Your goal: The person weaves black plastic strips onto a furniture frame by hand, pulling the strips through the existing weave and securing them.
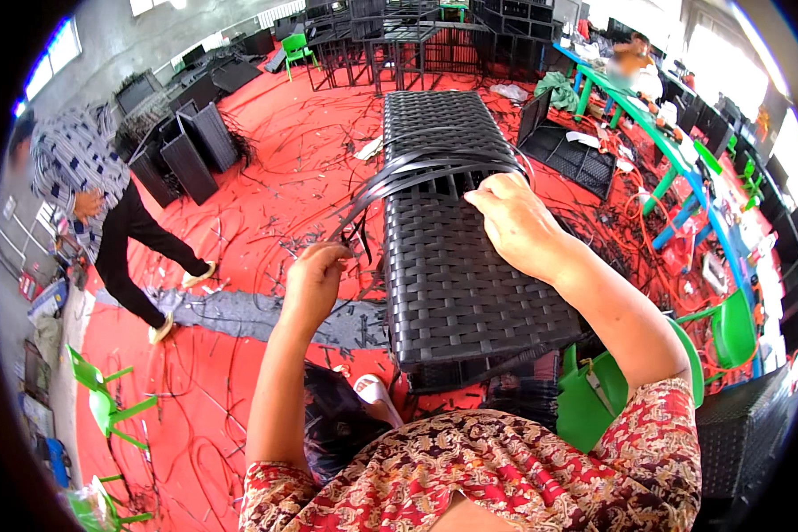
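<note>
A: Lay a clock on the black woven piece [479, 306] in front of you, twelve pointing straight ahead. Loose strips [434, 167] cross its twelve o'clock half, with ends hanging off toward ten. Where are your hands?

B: Your right hand [512, 220] is over the weave at one o'clock, fingers curled beside the strips; I can't tell whether that grip is clamped on one. Your left hand [313, 282] is off the side at nine, fingers bent together near the hanging ends. Whether it pinches a strip, I can't tell either.

A: So what could go wrong for you?

B: Those strips overlap, so pulling one may drag its neighbours or leave you with the wrong one. A hard sideways tug could kink it or skew the weave.

A: And around you?

B: The littered red floor [208, 363] toward nine could catch your foot. The green chair [585, 408] at five could knock your right elbow if you swing it back.
</note>
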Motion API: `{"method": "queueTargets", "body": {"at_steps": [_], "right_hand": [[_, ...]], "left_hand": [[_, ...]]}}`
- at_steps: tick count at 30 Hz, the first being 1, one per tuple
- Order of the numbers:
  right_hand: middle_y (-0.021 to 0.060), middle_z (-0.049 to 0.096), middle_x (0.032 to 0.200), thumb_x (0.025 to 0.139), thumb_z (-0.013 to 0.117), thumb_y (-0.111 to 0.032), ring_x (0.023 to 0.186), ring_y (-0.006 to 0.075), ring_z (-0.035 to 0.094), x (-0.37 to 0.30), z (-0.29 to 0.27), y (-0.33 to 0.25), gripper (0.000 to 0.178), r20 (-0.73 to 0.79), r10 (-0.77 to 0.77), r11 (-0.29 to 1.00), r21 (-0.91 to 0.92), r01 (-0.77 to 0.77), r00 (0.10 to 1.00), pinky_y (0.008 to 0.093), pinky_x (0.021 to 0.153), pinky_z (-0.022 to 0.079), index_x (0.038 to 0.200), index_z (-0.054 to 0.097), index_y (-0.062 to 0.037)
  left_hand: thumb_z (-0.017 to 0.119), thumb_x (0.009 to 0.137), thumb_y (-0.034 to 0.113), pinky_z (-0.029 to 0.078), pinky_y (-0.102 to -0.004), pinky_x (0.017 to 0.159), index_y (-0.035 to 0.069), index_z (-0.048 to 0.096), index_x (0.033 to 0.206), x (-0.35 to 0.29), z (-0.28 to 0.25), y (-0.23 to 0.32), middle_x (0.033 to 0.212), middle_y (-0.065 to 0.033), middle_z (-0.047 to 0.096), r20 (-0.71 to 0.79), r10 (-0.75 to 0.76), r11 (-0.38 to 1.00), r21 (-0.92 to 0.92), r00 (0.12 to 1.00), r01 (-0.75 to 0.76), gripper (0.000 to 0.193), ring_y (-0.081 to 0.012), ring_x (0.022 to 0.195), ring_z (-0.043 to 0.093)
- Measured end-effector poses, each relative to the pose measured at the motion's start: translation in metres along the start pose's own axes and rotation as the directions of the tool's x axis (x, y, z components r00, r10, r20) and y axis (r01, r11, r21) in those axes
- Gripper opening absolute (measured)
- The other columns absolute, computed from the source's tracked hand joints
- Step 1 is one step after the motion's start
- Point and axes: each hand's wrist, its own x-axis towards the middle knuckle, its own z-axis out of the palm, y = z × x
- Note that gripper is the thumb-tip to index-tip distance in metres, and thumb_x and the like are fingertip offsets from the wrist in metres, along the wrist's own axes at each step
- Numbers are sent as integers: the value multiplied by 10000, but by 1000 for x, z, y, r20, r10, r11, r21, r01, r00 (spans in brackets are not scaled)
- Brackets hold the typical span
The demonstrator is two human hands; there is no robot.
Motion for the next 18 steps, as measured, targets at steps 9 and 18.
{"method": "queueTargets", "body": {"at_steps": [9,18], "right_hand": [[137,624,890,759,491,8,824,285,607,3,-31,10,193,-265,98,954,300,-14,959,359,769,488,877,643,-9],[19,639,827,838,551,-18,772,69,572,-54,-28,60,138,-40,560,531,784,-321,828,225,715,461,938,647,-12]], "left_hand": [[494,833,88,382,-398,962,60,590,1117,95,38,102,1165,-147,577,288,441,825,243,850,-510,301,-305,1126,511],[516,864,180,373,-374,944,44,598,1114,86,29,112,1117,-136,601,306,338,852,303,890,-427,296,-293,1043,527]]}}
